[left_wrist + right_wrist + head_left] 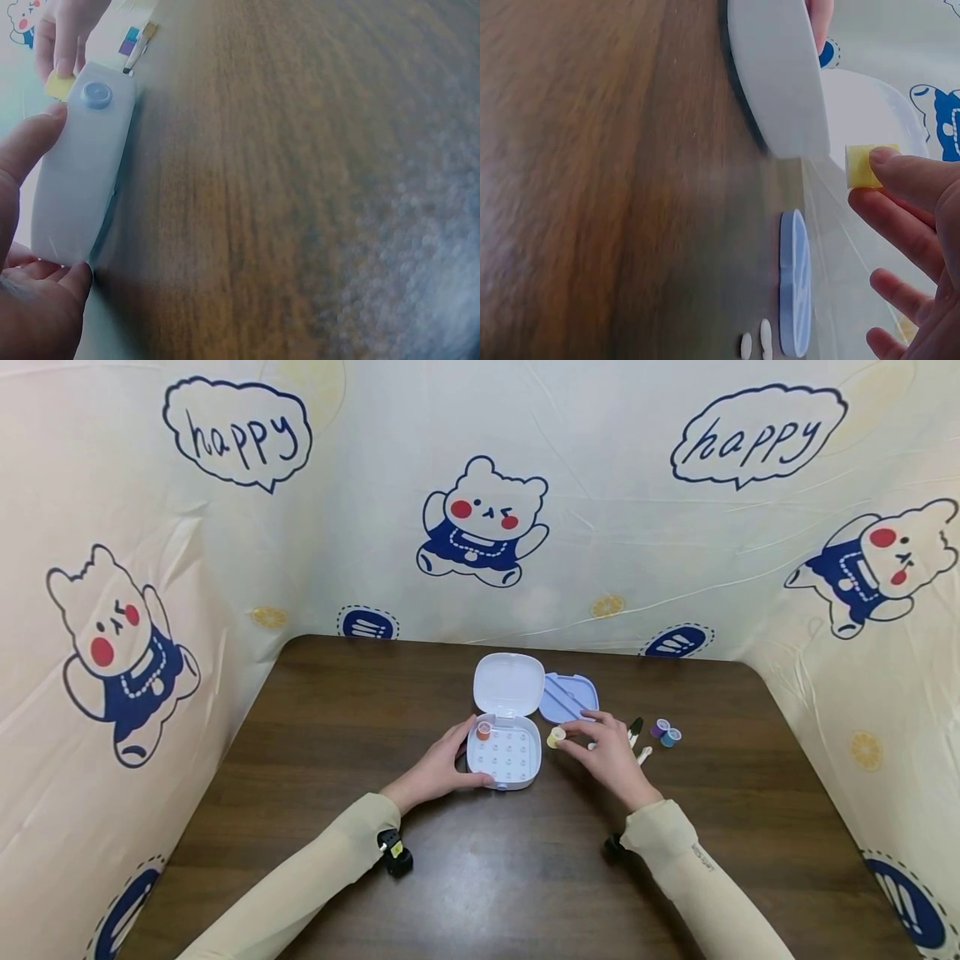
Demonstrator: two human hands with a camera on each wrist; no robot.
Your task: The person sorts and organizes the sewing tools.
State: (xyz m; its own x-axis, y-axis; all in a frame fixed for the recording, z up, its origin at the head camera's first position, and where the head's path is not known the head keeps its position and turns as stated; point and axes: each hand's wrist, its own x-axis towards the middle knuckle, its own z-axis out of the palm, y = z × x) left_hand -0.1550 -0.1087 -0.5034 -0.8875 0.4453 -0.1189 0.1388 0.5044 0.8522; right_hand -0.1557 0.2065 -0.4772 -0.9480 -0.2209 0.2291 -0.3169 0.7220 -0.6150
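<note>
A small white box (536, 767) with a raised lid (509, 683) stands on the table, its floor dotted with rows of little pegs. Fingers behind its left side and thumb at the front, my left hand (435, 772) grips it. An orange paint pot (483, 732) sits in the box's back left corner. Just off the right wall, my right hand (609, 755) pinches a yellow paint pot (860, 166) between thumb and fingertips. In the left wrist view, a round blue button (97, 94) shows on the box's front wall.
Behind my right hand lies a lavender tray (573, 692) with diagonal bars. Partly hidden under that hand are brushes (644, 755). Farther right, a purple pot (660, 727) and a blue pot (671, 737) stand together. Printed cloth hangs along the table's back and sides.
</note>
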